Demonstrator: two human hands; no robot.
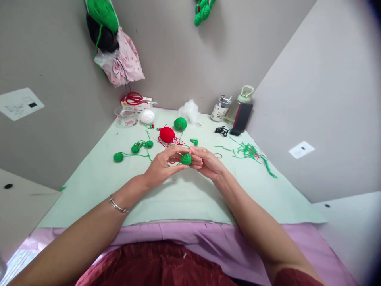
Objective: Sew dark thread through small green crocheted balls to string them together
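Observation:
Over the middle of the table, a small green crocheted ball [186, 159] is held between both hands. My left hand [166, 163] closes on it from the left, with thumb below and fingers above. From the right, my right hand [208, 162] grips the same ball, its fingers partly behind it. Whether a hook or needle is in the fingers I cannot tell. Just beyond the hands lie a red yarn ball [167, 135] with loose strands and a green yarn ball [180, 124]. To the left are small green crocheted balls [118, 157] with yarn tails.
At the back left stand a clear plastic tub [126, 117], red scissors [135, 99] on a box and a white yarn ball [147, 116]. White stuffing [189, 111], a pen cup [220, 110], a bottle [235, 109] and a phone [243, 117] line the back. Green yarn scraps [248, 151] lie right.

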